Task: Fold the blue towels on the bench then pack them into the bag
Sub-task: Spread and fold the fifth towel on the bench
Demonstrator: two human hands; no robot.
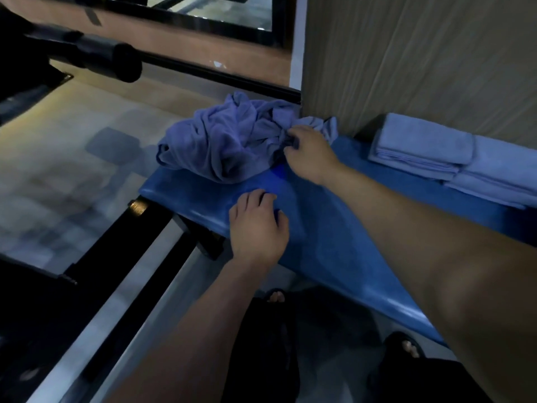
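Nearest you, your two sandalled feet [276,298] show on the floor below the bench edge. Above them a blue padded bench [334,245] runs from lower right up to the left. Your left hand [257,225] lies on the bench near its front edge, palm down, fingers loosely curved and holding nothing. Further along, your right hand [309,154] reaches across the bench and its fingers pinch a fold at the right side of a crumpled pile of blue towels [229,141]. The pile sits at the far left end of the bench, partly hanging over the end. To the right, against a ribbed wall panel [421,53], lie folded towels [421,144] in a stack (more folded cloth runs off the right edge). Beyond the pile, a black padded bar [96,59] crosses the upper left above a pale floor
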